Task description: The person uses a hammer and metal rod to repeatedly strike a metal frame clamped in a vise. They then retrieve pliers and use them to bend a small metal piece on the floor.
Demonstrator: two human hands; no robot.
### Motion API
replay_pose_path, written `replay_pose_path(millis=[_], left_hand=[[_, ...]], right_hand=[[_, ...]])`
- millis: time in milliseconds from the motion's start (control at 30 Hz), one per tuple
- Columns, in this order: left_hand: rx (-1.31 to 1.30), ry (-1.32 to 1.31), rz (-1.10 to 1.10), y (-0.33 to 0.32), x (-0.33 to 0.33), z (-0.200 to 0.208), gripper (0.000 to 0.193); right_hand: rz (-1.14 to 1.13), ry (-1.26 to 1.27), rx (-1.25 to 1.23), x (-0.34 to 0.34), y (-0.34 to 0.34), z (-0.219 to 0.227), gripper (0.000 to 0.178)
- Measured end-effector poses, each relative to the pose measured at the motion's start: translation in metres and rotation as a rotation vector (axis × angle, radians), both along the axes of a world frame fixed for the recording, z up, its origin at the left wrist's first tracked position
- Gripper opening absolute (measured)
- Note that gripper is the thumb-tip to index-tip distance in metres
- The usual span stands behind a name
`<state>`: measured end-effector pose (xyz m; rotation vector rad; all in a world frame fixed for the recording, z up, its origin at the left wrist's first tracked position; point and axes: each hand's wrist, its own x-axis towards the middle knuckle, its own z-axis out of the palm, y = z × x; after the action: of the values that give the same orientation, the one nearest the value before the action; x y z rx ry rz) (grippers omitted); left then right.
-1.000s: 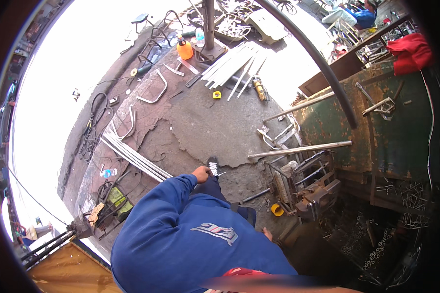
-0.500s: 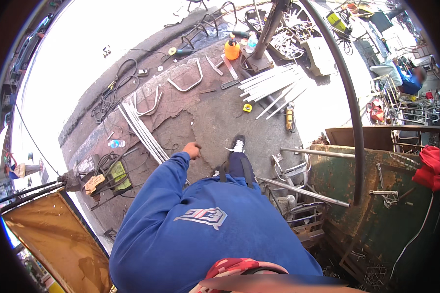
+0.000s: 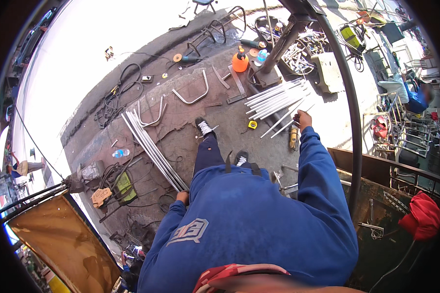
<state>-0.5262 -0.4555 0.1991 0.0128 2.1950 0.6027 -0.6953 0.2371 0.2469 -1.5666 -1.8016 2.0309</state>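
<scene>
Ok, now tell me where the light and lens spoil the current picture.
Head view: the sunlit ground at upper left is blown out to white; the green table at lower right sits in dim shade; the dark pole looks bowed; the metal tubes gleam nearly white; black rings the rim; a blurred smear crosses the bottom edge.

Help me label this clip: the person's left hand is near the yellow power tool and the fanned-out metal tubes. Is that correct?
Not quite: the head view shows the right hand, not the left hand, near the yellow power tool and the fanned-out metal tubes.
</scene>
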Motion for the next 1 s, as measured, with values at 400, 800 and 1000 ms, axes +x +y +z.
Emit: replay_pose_path(millis=[400, 800, 1000], left_hand=[[0.162, -0.426, 0.428, -0.005, -0.297, -0.03, 0.038], [0.198, -0.052, 0.295, -0.037, -0.708, 0.109, 0.047], [0.304, -0.335, 0.131, 0.03, -0.732, 0.064, 0.046]], right_hand=[[0.79, -0.58, 0.011, -0.136, -0.185, -0.025, 0.032], [-0.394, 0.135, 0.257, -0.299, -0.086, 0.082, 0.035], [-0.675, 0.256, 0.28, -0.396, 0.004, 0.147, 0.067]])
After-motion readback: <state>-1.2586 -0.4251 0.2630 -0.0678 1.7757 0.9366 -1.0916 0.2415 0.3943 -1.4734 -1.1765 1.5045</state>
